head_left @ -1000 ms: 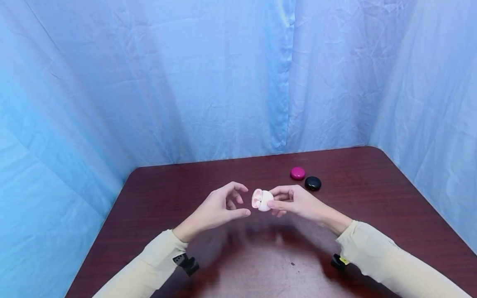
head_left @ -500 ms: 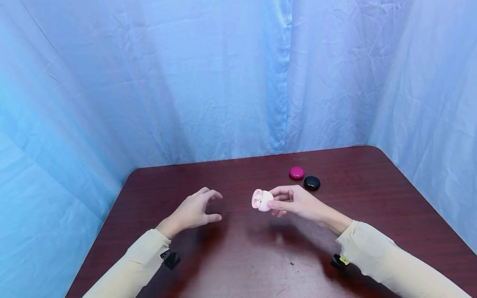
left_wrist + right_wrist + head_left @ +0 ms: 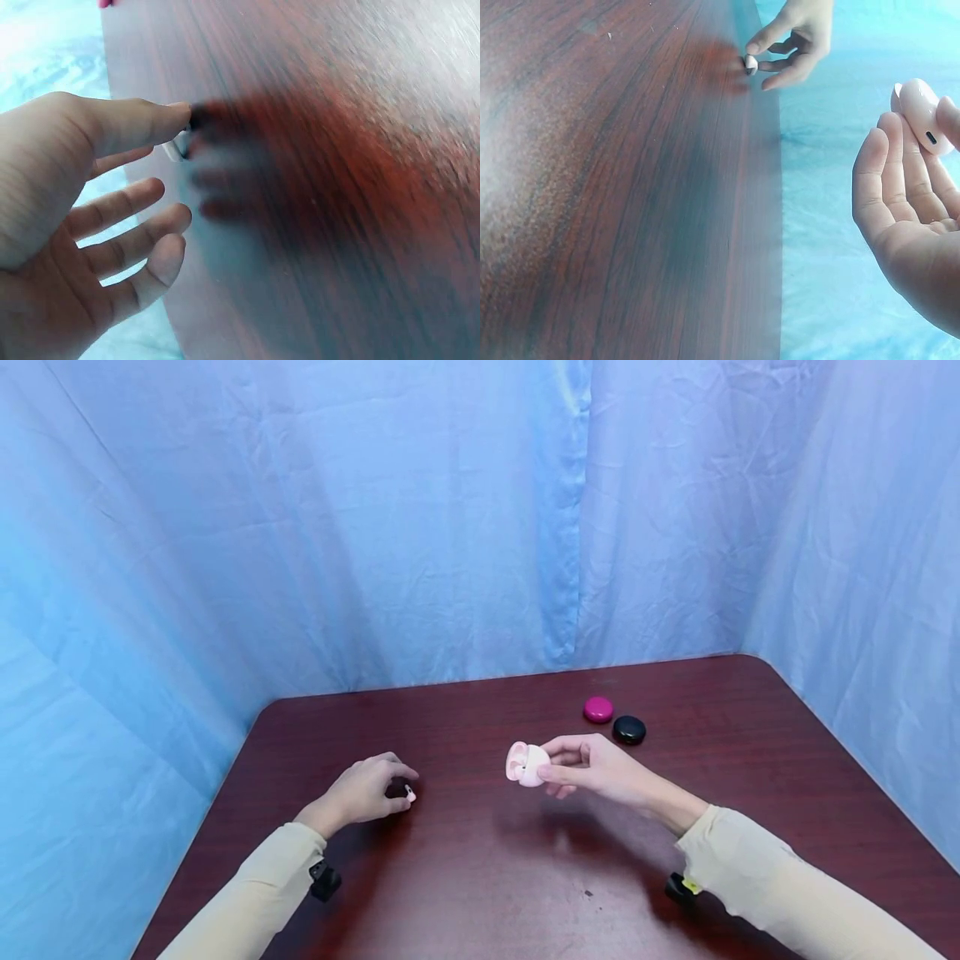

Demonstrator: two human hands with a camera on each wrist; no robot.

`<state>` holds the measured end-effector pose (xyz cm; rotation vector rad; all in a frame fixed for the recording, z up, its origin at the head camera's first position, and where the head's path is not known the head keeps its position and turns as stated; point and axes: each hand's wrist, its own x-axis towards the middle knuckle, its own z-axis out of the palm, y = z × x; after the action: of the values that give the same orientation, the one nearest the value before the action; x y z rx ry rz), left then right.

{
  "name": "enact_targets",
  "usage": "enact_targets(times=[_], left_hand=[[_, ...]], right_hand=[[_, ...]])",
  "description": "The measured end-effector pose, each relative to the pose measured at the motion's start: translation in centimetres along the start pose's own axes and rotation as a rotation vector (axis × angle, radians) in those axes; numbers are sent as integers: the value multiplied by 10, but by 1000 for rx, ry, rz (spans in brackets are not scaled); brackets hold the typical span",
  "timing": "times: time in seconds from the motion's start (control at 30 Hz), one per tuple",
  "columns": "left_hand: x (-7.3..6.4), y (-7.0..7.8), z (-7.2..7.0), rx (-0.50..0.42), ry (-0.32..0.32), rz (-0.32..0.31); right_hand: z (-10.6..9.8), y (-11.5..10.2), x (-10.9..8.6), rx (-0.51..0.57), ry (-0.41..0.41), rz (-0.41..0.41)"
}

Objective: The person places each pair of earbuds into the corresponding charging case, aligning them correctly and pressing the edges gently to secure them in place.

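My left hand (image 3: 360,791) is low over the left side of the table, thumb and index finger spread around a small pale pink earbud (image 3: 411,794). The earbud sits by the thumb tip, and a gap shows between it and the index fingertip. In the left wrist view the thumb partly covers the earbud (image 3: 175,148); the other fingers are loosely bent. Above the middle of the table, my right hand (image 3: 592,764) grips a pale pink earbud case (image 3: 535,766) between thumb and fingers. Its lid is open and faces left. A small dark port shows on the case (image 3: 919,112) in the right wrist view.
A round magenta case (image 3: 598,709) and a round black case (image 3: 629,729) lie side by side behind the right hand on the dark red wooden table (image 3: 480,877). Light blue curtains (image 3: 450,527) hang along the back and both sides.
My left hand has moved left and down, away from the earbud case to the earbud on the table, which shows only now. My right hand and the case have stayed in place.
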<state>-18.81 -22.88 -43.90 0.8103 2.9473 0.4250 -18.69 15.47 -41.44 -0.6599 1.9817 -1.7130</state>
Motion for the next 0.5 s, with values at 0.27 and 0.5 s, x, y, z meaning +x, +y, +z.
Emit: enact_targets(times=[0.27,0.5], left_hand=[[0,-6,5,-30,0,91],[2,-7,7,-31,31,109]], right_hand=[[1,0,-1,2,4,-1],[1,-1,-1,3,5,-7]])
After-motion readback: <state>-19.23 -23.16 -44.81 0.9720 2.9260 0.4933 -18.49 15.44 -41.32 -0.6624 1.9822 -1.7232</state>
